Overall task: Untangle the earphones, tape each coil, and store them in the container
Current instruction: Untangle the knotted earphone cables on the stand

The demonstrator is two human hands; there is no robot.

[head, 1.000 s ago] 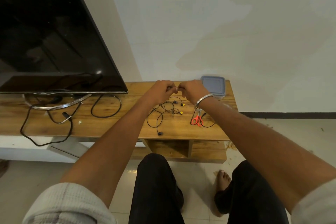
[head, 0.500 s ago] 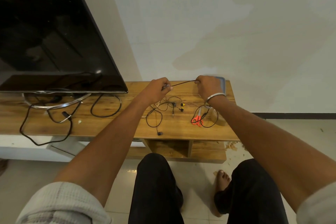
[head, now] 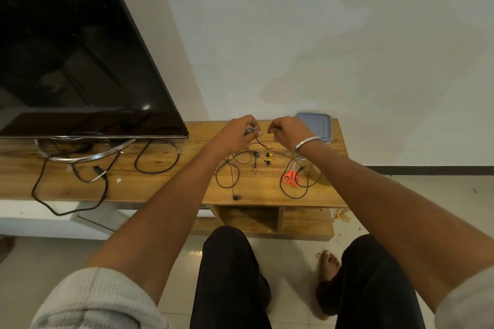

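Half a second ago the hands were spread, stretching a length of cord taut between them; now they are close together again above the worktop (head: 171, 187), likely gathering another loop of a coil. The left hand (head: 238, 129) pinches a bundle of cord; the right hand (head: 287, 131) is curled, though whether it holds cord I cannot tell. The rest of the earphones (head: 242, 165) lie tangled beneath them. A television (head: 74, 61) stands to the left, the lidded container (head: 316, 125) is by the wall, and orange scissors (head: 291, 177) lie nearby.
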